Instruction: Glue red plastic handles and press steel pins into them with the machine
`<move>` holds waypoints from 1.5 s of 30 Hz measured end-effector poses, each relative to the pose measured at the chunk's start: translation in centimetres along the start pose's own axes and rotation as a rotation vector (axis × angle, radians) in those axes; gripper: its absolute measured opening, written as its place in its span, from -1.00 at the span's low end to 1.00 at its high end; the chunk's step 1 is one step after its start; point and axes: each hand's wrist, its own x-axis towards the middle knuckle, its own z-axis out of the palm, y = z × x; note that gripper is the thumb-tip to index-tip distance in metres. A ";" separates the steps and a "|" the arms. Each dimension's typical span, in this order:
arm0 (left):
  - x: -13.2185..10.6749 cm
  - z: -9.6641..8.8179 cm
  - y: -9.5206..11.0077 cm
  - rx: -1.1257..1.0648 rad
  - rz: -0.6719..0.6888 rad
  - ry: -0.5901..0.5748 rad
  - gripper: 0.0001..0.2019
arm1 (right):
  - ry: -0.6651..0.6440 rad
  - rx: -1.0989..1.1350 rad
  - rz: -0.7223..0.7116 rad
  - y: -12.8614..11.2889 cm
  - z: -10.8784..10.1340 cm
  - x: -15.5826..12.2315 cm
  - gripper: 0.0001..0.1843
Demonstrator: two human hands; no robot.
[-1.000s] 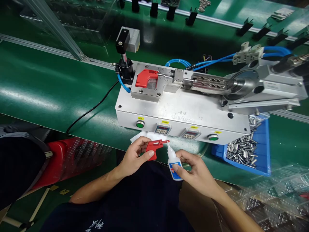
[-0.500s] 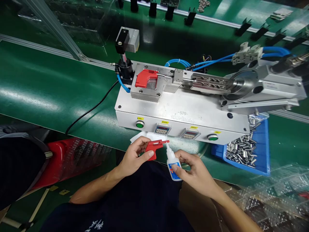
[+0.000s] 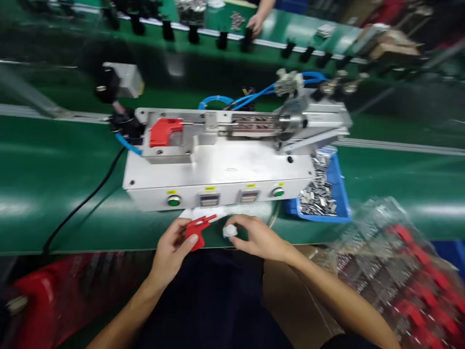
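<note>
My left hand (image 3: pixel 173 252) pinches a small red plastic part (image 3: pixel 198 230) just in front of the grey press machine (image 3: pixel 218 172). My right hand (image 3: pixel 256 238) is closed around a small white glue bottle (image 3: pixel 229 231), held close to the red part, over the near edge of the green belt (image 3: pixel 43 194). A second red part (image 3: pixel 165 132) sits in the machine's fixture at its left end. The picture is blurred by motion.
A blue tray (image 3: pixel 339 194) of several small metal pieces stands right of the machine. Clear bags with red parts (image 3: pixel 399 271) lie at the right. A red bin (image 3: pixel 39 295) is at the lower left. Another person's hand (image 3: pixel 254 22) works at the far belt.
The view has swung up and to the right. My right hand has lowered the glue bottle from its upright, tip-to-part pose and now covers it. My left hand still holds the red part.
</note>
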 end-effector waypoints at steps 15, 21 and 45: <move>0.4 -1.1 -2.9 0.053 -0.221 -0.108 -0.52 | 0.040 -0.256 -0.047 2.7 -3.0 -3.9 -0.65; 0.7 -1.5 -2.5 0.026 -0.250 -0.177 -0.55 | 0.341 -0.185 0.193 5.0 -11.6 -7.8 -0.85; 2.8 -2.6 -3.7 -0.133 -0.239 -0.397 -0.63 | 0.697 0.114 0.216 3.8 -14.3 -8.1 -0.43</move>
